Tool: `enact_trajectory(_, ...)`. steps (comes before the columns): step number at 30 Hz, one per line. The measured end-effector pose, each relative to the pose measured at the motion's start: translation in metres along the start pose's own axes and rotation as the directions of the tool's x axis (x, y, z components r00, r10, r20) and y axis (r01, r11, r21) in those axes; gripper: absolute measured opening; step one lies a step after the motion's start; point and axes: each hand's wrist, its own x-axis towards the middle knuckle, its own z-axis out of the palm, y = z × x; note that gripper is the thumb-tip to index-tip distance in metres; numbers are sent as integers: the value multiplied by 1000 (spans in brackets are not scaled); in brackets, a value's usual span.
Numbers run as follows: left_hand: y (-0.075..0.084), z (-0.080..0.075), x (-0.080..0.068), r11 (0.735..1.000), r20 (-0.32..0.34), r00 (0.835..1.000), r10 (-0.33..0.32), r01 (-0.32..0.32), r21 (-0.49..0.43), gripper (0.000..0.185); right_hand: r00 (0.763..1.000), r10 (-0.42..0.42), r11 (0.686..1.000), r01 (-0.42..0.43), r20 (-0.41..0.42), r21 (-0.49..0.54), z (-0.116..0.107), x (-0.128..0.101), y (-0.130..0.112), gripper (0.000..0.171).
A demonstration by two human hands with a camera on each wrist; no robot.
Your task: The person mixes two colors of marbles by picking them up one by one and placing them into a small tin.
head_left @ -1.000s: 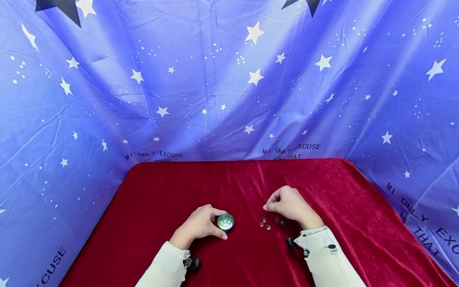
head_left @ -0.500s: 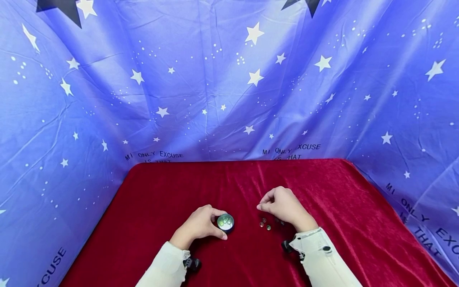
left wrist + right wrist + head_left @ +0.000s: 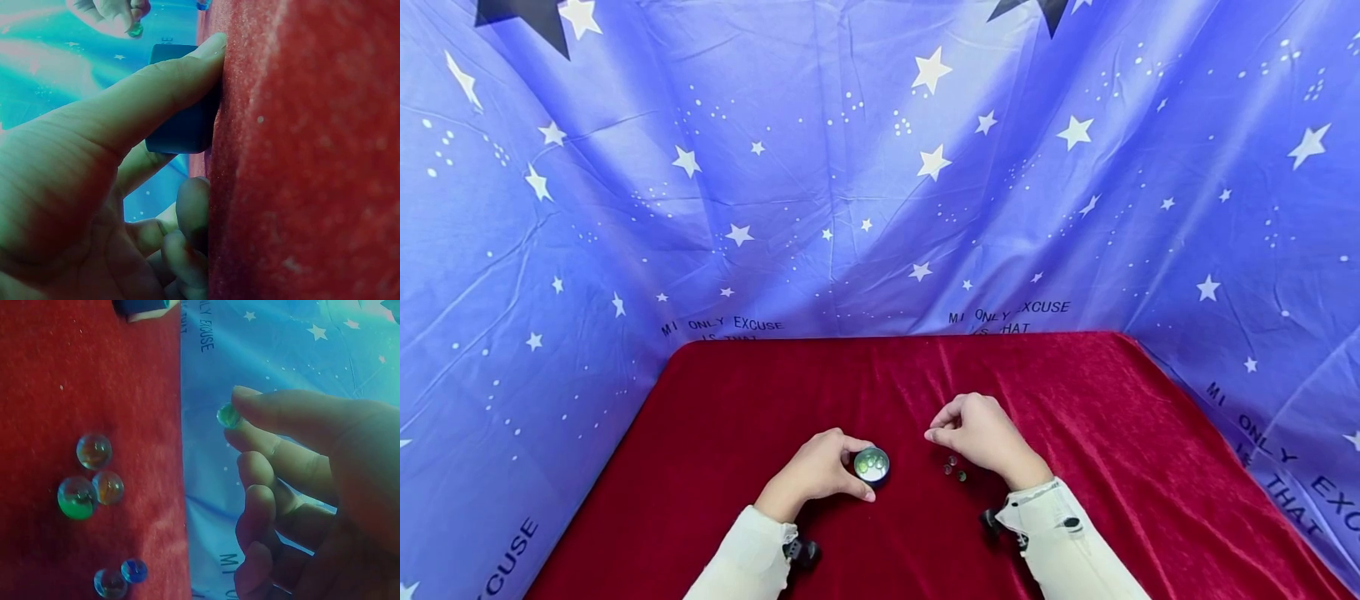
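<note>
My left hand (image 3: 818,467) holds a small round dark container (image 3: 871,477) at its sides, thumb and fingers around it. Inside the container, against a pale bottom, lie several greenish marbles. In the left wrist view, the dark wall of the container (image 3: 181,132) stands right at the red cloth, with the thumb along it. Thumb and forefinger of my right hand (image 3: 985,431) pinch a green glass marble (image 3: 229,415), raised above the cloth between the container and the loose marbles. The right hand's other fingers are curled loosely.
Several loose glass marbles (image 3: 94,451) lie on the red velvet cloth (image 3: 760,392) below the right hand, partly hidden by it in the head view. A blue marble (image 3: 134,570) is among them. A blue star-patterned curtain (image 3: 820,167) surrounds the table's back and sides.
My right hand has moved left toward the container, carrying the pinched marble and covering some of the loose marbles in the head view. The left hand and container have stayed in place.
</note>
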Motion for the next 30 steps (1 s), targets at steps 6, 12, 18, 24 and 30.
enact_trajectory(6, 1, 0, 0, 1000, 2, 1000, 2, -2, -1, 60, 1000, -16, 1000, 16, -20, -7, 6, -1, -4, 13)
enact_trajectory(12, 0, 1, 0, 1000, 6, 1000, -2, 2, -2, 59, 999, -31, 999, 31, -16, -11, 13, -2, -7, 13)
enact_trajectory(18, -2, 1, 0, 1000, 8, 1000, 0, 0, -16, 59, 999, -45, 999, 46, -8, 7, 18, -2, -8, 12)
enact_trajectory(24, -1, 1, 0, 1000, 9, 1000, -3, 3, -13, 59, 997, -73, 997, 74, -10, 25, 24, -2, -9, 12)
enact_trajectory(30, 0, 0, 0, 1000, 10, 1000, -5, 5, -1, 58, 992, -121, 992, 121, -16, -23, 29, -2, -11, 12)
